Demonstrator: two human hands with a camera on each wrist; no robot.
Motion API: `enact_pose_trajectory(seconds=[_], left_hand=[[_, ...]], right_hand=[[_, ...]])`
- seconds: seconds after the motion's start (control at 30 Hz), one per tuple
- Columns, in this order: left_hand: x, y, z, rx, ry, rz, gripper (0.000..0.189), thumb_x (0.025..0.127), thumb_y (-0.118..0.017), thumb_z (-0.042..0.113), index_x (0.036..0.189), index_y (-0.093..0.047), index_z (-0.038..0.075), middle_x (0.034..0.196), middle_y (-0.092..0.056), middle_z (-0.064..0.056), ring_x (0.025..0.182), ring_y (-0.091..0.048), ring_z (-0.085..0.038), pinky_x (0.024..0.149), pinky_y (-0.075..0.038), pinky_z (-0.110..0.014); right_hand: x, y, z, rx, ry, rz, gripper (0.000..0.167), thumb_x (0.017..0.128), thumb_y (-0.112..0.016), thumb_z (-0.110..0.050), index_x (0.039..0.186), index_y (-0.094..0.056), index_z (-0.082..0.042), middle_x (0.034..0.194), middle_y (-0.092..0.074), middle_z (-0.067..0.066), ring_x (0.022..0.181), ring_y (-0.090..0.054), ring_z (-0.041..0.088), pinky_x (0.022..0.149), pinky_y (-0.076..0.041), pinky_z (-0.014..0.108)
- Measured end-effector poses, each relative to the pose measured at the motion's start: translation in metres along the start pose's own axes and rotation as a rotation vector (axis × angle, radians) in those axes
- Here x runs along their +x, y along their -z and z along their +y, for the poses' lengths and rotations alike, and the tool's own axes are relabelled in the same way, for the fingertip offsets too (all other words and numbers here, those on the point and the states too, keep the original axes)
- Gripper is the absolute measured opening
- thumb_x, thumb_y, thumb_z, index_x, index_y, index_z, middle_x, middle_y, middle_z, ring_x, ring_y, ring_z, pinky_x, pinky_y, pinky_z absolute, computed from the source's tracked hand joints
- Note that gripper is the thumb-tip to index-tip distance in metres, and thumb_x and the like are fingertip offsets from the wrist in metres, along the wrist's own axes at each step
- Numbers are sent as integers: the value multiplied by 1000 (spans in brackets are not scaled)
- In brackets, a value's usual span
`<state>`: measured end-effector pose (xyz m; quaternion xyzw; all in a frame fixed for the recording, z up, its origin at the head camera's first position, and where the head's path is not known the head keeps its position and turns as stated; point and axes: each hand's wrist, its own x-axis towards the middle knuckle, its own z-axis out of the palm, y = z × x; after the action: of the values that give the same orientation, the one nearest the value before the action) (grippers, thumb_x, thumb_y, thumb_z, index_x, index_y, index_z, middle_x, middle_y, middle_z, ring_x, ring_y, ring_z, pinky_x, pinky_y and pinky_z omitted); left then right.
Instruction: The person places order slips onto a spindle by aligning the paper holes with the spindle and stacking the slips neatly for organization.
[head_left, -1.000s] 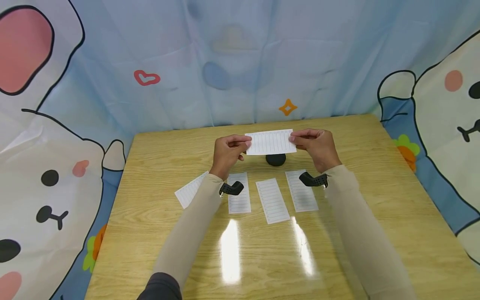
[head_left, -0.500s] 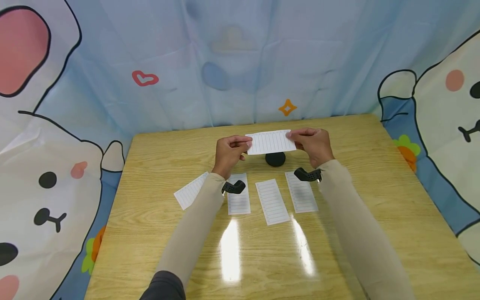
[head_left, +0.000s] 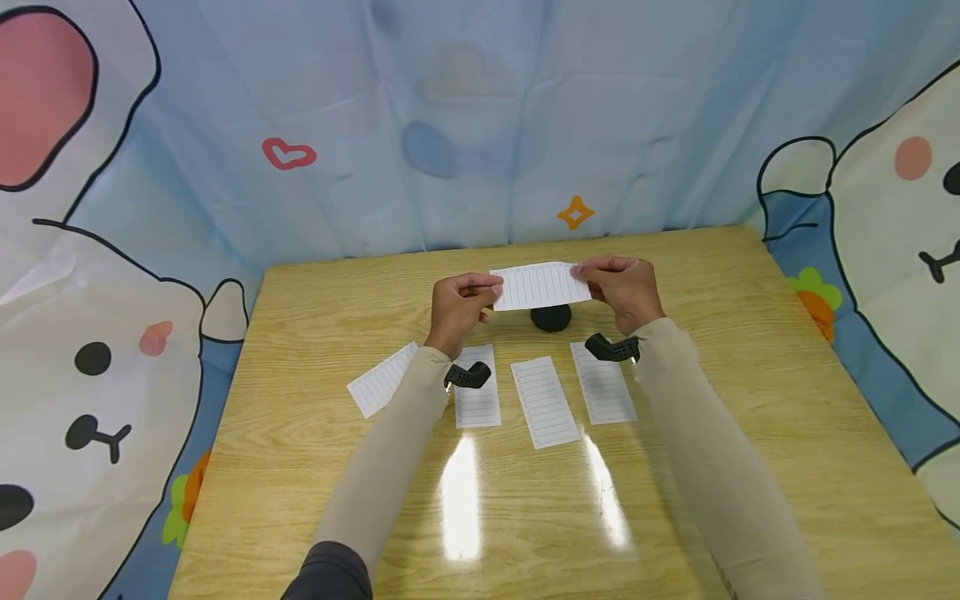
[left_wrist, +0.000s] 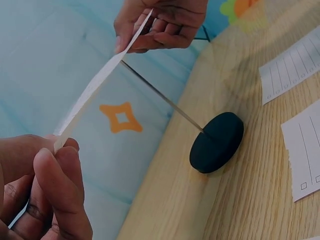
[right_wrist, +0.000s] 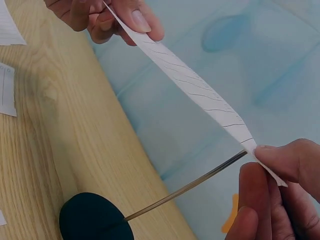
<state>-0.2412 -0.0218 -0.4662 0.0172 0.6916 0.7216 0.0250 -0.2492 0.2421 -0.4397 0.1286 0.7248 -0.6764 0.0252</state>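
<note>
A lined white paper slip is stretched sideways between both hands above the table's far part. My left hand pinches its left end between thumb and fingers. My right hand pinches the other end, close to where a thin metal spike meets the paper's underside. That spike rises from a round black base on the table; it is a paper spike. In the wrist views its tip is at or behind the slip, and I cannot tell whether it goes through.
Several more lined slips lie on the wooden table nearer me: a slanted one at left, one partly under the left wrist strap, a middle one and a right one. A printed curtain hangs behind.
My right hand has shifted slightly left and inward along the slip, which now bows a little near that end. The left hand has barely moved.
</note>
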Motion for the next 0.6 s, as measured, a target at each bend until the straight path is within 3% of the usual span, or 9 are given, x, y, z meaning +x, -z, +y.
enact_pose_trajectory(seconds=[0.17,0.27,0.6], left_hand=[[0,0,-3,4,11,5,13,95,-78,6,107,-82,4,88,-76,1,71,-64,-9,58,-53,-23],[0,1,-5,10,17,7,12,95,-78,6,107,-82,5,88,-76,0,71,-64,-9,58,-53,-22],[0,-1,-13,28,30,28,11,94,-79,5,105,-82,5,89,-75,-1,69,-62,-9,59,-53,-26]], right_hand=[[-1,0,1,-23,-14,-6,5,93,-84,-21,90,-84,-24,89,-74,-13,81,-66,10,77,-59,22],[-1,1,2,-28,-16,-14,1,93,-84,-22,95,-84,-21,91,-73,-13,81,-66,9,78,-59,21],[1,2,12,13,11,-41,13,91,-86,-16,102,-83,-11,93,-76,-11,86,-73,10,78,-60,22]])
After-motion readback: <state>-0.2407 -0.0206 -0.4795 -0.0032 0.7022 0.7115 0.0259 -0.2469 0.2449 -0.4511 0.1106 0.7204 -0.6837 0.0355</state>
